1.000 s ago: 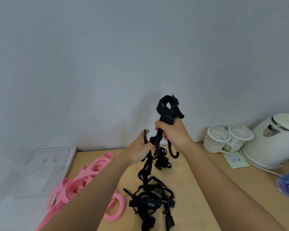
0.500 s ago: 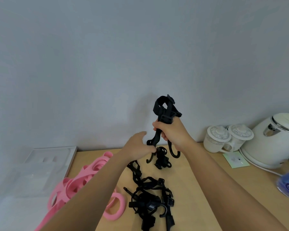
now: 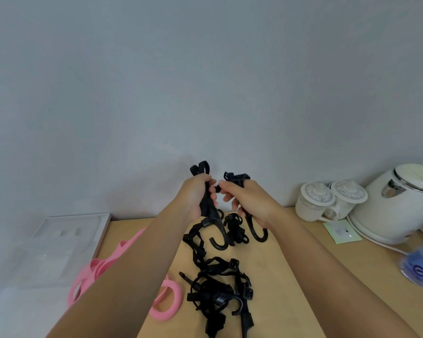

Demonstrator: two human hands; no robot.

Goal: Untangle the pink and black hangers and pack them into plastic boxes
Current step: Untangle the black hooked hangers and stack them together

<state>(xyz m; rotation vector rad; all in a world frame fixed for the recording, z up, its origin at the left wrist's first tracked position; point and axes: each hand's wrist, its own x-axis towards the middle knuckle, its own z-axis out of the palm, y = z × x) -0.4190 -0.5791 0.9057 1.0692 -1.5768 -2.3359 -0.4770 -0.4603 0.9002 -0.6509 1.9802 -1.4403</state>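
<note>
Left hand closed round the shank of the first black hanger, held above the table; right hand closed round the second black hanger just beside it; the fingertips of the two hands almost meet; neither hand is free.

Table of light wood, set against a plain wall; clear plastic box at its far left, well apart from both hands, no hanger visible inside it; white kettle at the far right, two lidded cups side by side next to it.

Pink hangers heaped between the box and the left forearm, partly hidden by that arm; black tangle on the table, below and between the forearms; small black piece lying apart from the tangle, nearer the wall.

Governing relation: both held hangers stand near upright, hook end down, upper end showing above the fists; a black strand runs from the first black hanger down into the tangle, so that hanger is judged not yet free; the second shows no visible link and is judged separated. The box lies to the left; the left hand is the nearer, yet it carries the tethered piece; the freed hanger would have to cross over the pink heap to reach the box; packing judged not begun.
</note>
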